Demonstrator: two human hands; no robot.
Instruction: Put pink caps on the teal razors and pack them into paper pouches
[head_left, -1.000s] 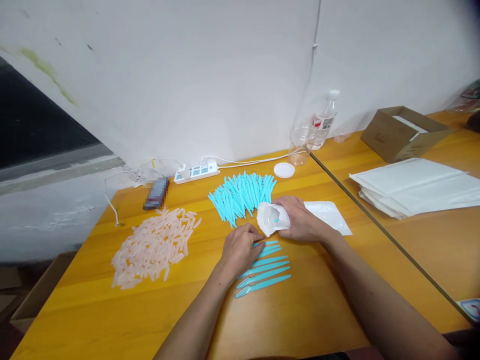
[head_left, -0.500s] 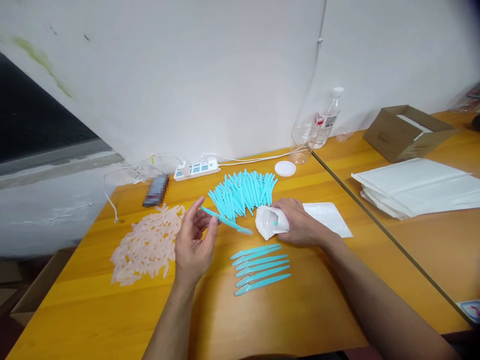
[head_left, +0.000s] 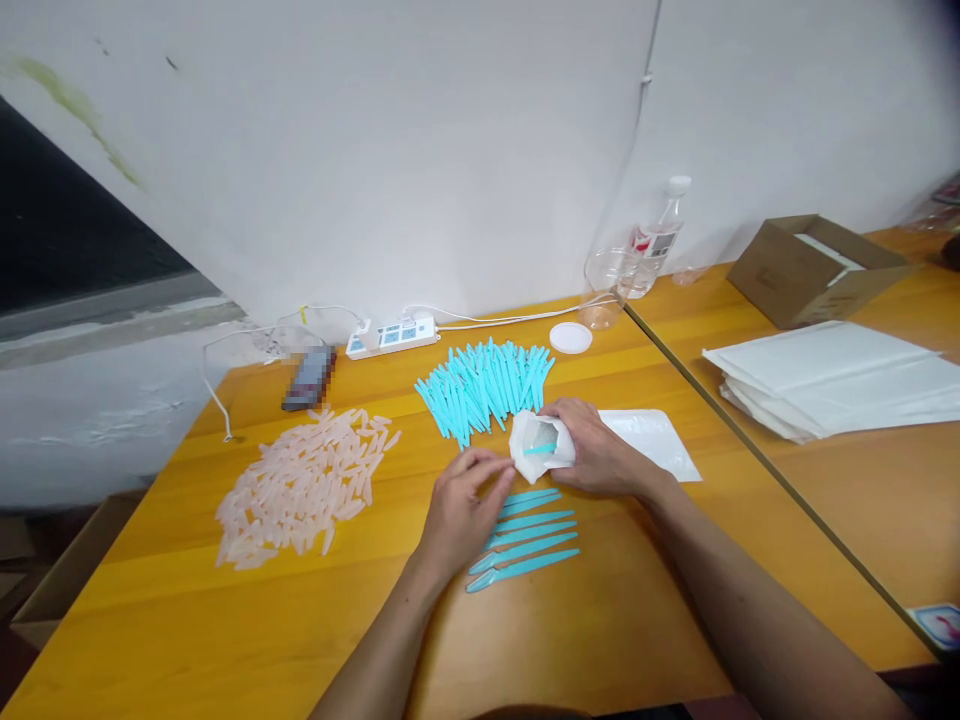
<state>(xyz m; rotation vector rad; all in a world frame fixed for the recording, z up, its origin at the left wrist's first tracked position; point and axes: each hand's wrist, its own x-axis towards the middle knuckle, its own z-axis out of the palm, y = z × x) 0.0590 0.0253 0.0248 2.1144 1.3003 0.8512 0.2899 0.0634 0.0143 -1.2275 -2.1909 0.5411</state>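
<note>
My right hand (head_left: 589, 445) is closed around a white padded envelope (head_left: 531, 470), its open mouth turned toward me and to the left. Inside the mouth a turquoise stick, shaped like an eyebrow razor (head_left: 540, 449), shows in part. The pinched fingertips of my left hand (head_left: 469, 505) are at the left rim of the envelope and seem to grip it. Below the envelope several turquoise razors (head_left: 525, 570) lie in a row, their left ends partly hidden by my left hand. A heap of the same razors (head_left: 487, 385) lies just behind.
Pale pink plastic pieces (head_left: 300, 490) are spread at the left, near a blurred phone (head_left: 309, 378). Along the wall are a power strip (head_left: 391, 337), a round white lid (head_left: 571, 338), a clear jar (head_left: 600, 300) and a bottle (head_left: 660, 245). White envelopes (head_left: 832, 380) and a cardboard box (head_left: 787, 270) stand right.
My left hand has moved right, from beside the pink pieces to the envelope's rim. The razor it held is out of its fingers, and one shows in the envelope. My right hand stays in place.
</note>
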